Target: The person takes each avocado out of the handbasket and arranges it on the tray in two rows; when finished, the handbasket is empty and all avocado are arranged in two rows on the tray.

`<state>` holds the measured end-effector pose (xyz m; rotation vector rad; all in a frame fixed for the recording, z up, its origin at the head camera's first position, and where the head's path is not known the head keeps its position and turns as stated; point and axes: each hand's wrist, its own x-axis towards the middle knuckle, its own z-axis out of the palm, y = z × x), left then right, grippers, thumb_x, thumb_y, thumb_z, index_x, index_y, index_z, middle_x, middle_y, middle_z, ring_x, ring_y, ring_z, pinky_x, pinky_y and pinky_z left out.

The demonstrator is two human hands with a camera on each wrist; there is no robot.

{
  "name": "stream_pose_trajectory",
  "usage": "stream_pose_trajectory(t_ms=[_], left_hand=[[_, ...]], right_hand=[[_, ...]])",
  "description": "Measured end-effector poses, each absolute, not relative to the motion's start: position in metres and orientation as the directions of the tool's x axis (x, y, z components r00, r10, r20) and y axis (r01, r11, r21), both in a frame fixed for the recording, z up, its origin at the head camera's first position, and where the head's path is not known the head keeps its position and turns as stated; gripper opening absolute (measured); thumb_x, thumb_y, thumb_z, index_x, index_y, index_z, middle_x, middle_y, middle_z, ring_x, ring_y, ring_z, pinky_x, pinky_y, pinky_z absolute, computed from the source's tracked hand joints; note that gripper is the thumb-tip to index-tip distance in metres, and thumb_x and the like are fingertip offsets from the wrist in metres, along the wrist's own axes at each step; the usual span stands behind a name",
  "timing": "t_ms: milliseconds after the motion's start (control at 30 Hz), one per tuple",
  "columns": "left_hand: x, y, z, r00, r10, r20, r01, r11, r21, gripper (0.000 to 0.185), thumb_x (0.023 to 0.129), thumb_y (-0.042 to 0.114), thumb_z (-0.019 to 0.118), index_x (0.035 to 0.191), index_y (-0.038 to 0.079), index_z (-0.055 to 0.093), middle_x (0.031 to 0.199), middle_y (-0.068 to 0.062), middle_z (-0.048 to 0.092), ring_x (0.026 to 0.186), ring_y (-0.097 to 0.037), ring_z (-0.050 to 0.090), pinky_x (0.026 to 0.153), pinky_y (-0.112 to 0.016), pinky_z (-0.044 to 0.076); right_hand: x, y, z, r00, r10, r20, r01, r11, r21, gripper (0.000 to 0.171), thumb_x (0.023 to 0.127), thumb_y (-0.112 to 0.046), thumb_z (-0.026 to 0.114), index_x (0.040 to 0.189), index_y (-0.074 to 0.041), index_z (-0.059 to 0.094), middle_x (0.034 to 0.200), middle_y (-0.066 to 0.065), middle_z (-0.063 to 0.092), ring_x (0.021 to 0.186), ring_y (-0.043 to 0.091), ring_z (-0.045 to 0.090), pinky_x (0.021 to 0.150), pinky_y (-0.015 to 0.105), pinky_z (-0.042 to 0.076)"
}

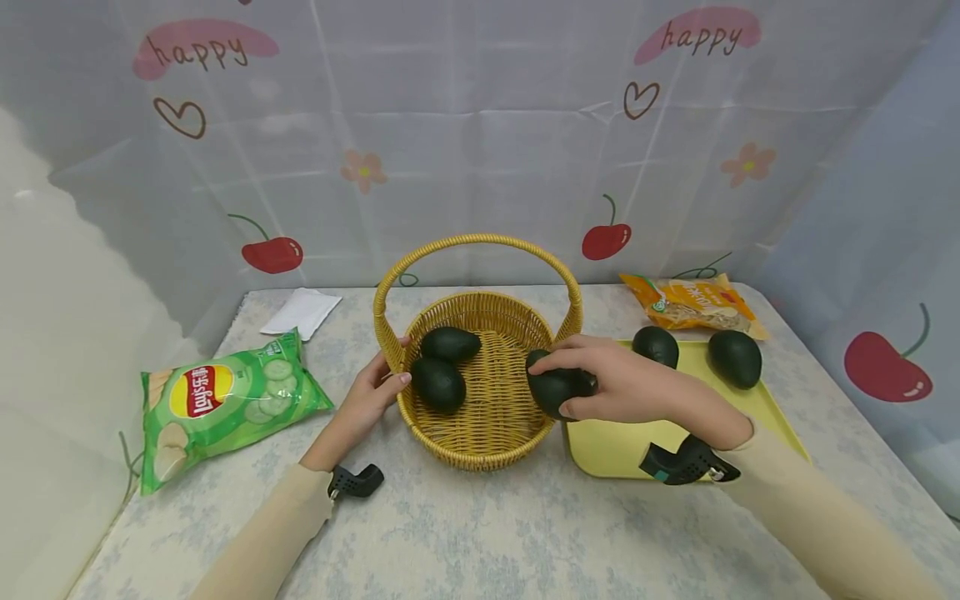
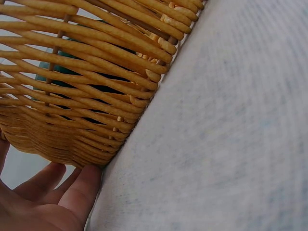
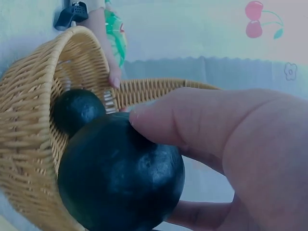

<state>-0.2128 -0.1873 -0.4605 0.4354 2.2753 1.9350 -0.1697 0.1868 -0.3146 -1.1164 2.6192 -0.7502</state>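
Avocado (image 1: pixel 557 387) gripped in curled right hand (image 1: pixel 622 385), poised over basket (image 1: pixel 480 443) rim, long axis level, pointing toward basket floor just beyond fingertips. Left hand (image 1: pixel 372 393) nearer far wall, fingers straight, steadying it.

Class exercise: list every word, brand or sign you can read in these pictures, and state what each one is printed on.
"happy": on the pink patch at the backdrop cloth's upper left.
"happy": on the pink patch at its upper right.
"Lay's": red and yellow logo on the green chip bag; the characters beside it are too small to read.
Orange snack packet: print too blurred to read.
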Motion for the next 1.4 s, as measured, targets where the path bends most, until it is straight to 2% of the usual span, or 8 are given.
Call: stream_pose_trajectory(t_ms=[167, 367, 633, 700, 833, 967, 1400], left_hand=[[-0.213, -0.187, -0.461, -0.951, 0.293, 0.093, 0.139, 0.138, 0.981, 0.059, 0.105, 0.018, 0.055, 0.160, 0.017, 0.033, 0.159, -0.023, 0.040, 0.134, -0.038, 0.049, 0.090, -0.025, 0.055], [-0.213, -0.187, -0.461, -0.952, 0.293, 0.090, 0.136, 0.142, 0.980, 0.059, 0.105, 0.018, 0.055, 0.160, 0.017, 0.033, 0.158, -0.023, 0.040, 0.134, -0.038, 0.049, 0.090, -0.025, 0.055], [-0.213, -0.188, -0.461, -0.952, 0.293, 0.089, 0.133, 0.135, 0.982, 0.059, 0.105, 0.019, 0.055, 0.160, 0.019, 0.033, 0.159, -0.021, 0.040, 0.135, -0.037, 0.049, 0.090, -0.025, 0.055], [-0.213, -0.188, -0.461, -0.952, 0.293, 0.089, 0.134, 0.138, 0.981, 0.059, 0.106, 0.019, 0.055, 0.160, 0.019, 0.033, 0.160, -0.021, 0.040, 0.135, -0.037, 0.049, 0.090, -0.025, 0.055], [-0.213, -0.188, -0.461, -0.952, 0.292, 0.086, 0.131, 0.138, 0.982, 0.059, 0.106, 0.019, 0.055, 0.160, 0.020, 0.033, 0.160, -0.020, 0.040, 0.136, -0.037, 0.049, 0.091, -0.025, 0.055], [-0.213, -0.187, -0.460, -0.954, 0.290, 0.080, 0.125, 0.143, 0.982, 0.059, 0.105, 0.019, 0.055, 0.160, 0.020, 0.033, 0.159, -0.021, 0.040, 0.136, -0.037, 0.049, 0.091, -0.025, 0.055], [-0.212, -0.187, -0.459, -0.953, 0.290, 0.083, 0.126, 0.134, 0.983, 0.060, 0.105, 0.018, 0.055, 0.161, 0.019, 0.032, 0.160, -0.021, 0.040, 0.135, -0.037, 0.049, 0.090, -0.026, 0.055]], right_hand=[[-0.162, 0.204, -0.316, -0.722, -0.691, 0.041, -0.586, 0.579, -0.566, 0.047, 0.089, -0.009, 0.073, 0.134, -0.019, 0.066, 0.136, 0.011, 0.060, 0.111, 0.026, 0.061, 0.068, 0.023, 0.058], [-0.155, 0.226, -0.318, -0.763, -0.644, 0.056, -0.541, 0.589, -0.600, 0.045, 0.090, -0.011, 0.075, 0.134, -0.019, 0.066, 0.137, 0.013, 0.060, 0.101, 0.015, 0.065, 0.067, 0.024, 0.058], [-0.149, 0.251, -0.331, -0.812, -0.576, 0.096, -0.506, 0.613, -0.606, 0.046, 0.090, -0.015, 0.078, 0.134, -0.019, 0.066, 0.135, 0.010, 0.063, 0.104, 0.009, 0.057, 0.065, 0.025, 0.057], [-0.147, 0.255, -0.335, -0.825, -0.557, 0.093, -0.492, 0.627, -0.604, 0.047, 0.089, -0.014, 0.078, 0.134, -0.019, 0.066, 0.134, 0.010, 0.064, 0.101, 0.011, 0.058, 0.065, 0.025, 0.057], [-0.144, 0.259, -0.342, -0.851, -0.522, 0.057, -0.444, 0.656, -0.610, 0.047, 0.089, -0.015, 0.079, 0.134, -0.018, 0.065, 0.134, 0.014, 0.062, 0.109, 0.026, 0.063, 0.067, 0.025, 0.057], [-0.142, 0.262, -0.350, -0.863, -0.504, 0.033, -0.413, 0.665, -0.622, 0.047, 0.089, -0.017, 0.079, 0.134, -0.015, 0.065, 0.136, 0.016, 0.062, 0.115, 0.037, 0.062, 0.071, 0.026, 0.058], [-0.143, 0.266, -0.373, -0.860, -0.509, 0.041, -0.404, 0.629, -0.664, 0.047, 0.088, -0.016, 0.079, 0.133, -0.011, 0.065, 0.134, 0.015, 0.065, 0.103, 0.017, 0.064, 0.070, 0.026, 0.056]])
